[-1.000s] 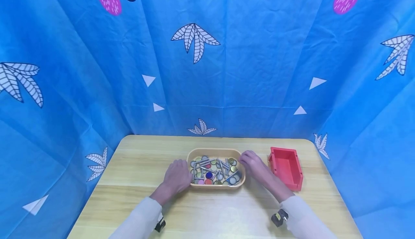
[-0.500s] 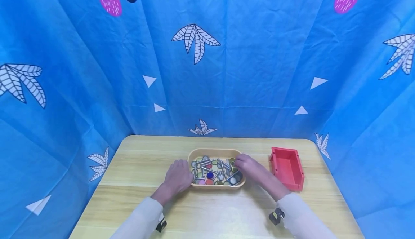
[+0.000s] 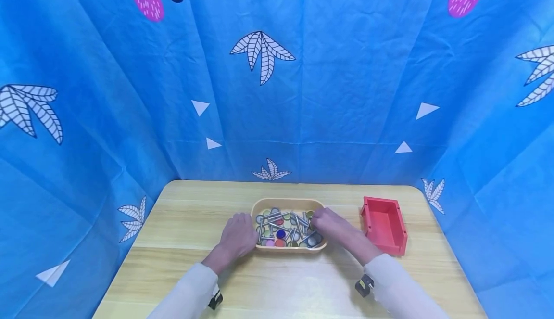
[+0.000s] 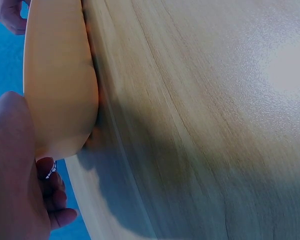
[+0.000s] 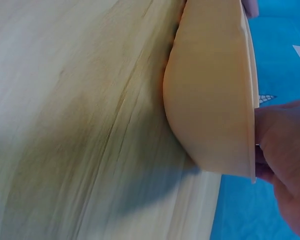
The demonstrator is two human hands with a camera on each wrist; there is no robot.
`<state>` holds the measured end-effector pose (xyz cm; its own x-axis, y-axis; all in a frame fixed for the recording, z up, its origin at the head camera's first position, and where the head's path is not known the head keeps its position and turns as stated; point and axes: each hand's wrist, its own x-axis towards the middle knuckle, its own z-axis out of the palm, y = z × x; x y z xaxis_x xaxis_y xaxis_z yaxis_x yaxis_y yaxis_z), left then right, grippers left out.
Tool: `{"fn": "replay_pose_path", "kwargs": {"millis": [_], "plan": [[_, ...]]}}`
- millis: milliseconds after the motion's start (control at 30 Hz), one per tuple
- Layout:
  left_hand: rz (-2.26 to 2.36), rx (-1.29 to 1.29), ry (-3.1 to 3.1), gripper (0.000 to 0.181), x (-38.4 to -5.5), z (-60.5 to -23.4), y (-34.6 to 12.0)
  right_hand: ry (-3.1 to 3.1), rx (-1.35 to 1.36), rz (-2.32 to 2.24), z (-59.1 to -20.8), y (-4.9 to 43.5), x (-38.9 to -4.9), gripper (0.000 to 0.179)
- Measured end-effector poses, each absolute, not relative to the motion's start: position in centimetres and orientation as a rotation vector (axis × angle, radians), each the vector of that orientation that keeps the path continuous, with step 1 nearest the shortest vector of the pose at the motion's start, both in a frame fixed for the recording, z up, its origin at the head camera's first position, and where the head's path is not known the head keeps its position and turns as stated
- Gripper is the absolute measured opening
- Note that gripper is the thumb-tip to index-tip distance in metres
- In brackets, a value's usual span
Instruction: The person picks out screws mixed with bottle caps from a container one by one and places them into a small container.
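A shallow cream-coloured tray [image 3: 289, 250] with rounded ends stands on the table, filled with mixed silver bolts [image 3: 279, 226] and round bottle caps in several colours, among them a dark blue cap [image 3: 281, 234]. At its left end my left hand [image 3: 238, 235] grips the rim; the left wrist view shows the thumb on the rim and curled fingers [image 4: 57, 200] along the outside wall. My right hand [image 3: 332, 224] reaches over the right rim, its fingertips down among the contents. The tray wall [image 5: 210, 95] hides those fingertips in the right wrist view, so whether they pinch anything is not visible.
To the right of the tray sits a red open plastic bin [image 3: 385, 227] on the wooden table [image 3: 285, 285]. A blue patterned curtain [image 3: 277, 117] hangs behind the table and along both sides.
My right hand has moved left from the tray's right rim, and its fingers now reach inside over the contents. My left hand keeps its hold on the left end.
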<state>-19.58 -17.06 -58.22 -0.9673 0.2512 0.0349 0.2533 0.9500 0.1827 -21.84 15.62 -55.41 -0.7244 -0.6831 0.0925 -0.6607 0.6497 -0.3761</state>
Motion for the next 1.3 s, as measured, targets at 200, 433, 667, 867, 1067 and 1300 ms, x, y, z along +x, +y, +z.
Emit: {"fn": "replay_pose_path", "kwargs": {"millis": [200, 433, 667, 867, 1067, 1300], "plan": [[-0.312, -0.396, -3.08, 0.024, -19.5, -58.3, -17.0, 2.845, -1.362, -0.307, -55.9, 15.2, -22.1, 0.018], [-0.3, -0.401, -3.082, 0.023, -19.5, -58.2, -17.0, 2.817, -1.29, -0.272, -56.2, 14.7, -22.5, 0.01], [-0.292, -0.398, -3.075, 0.023, -19.5, -58.1, -17.0, 2.832, -1.219, -0.183, -56.1, 14.1, -22.6, 0.011], [-0.308, -0.381, -3.076, 0.025, -19.4, -58.0, -17.0, 2.816, -1.163, -0.134, -56.3, 13.8, -22.7, 0.005], [-0.295, -0.389, -3.069, 0.024, -19.5, -58.1, -17.0, 2.806, -1.096, -0.129, -56.3, 13.6, -22.7, 0.018], [-0.284, -0.384, -3.086, 0.025, -19.6, -58.3, -17.0, 2.799, -1.153, -0.067, -56.3, 13.6, -22.6, 0.011]]}}
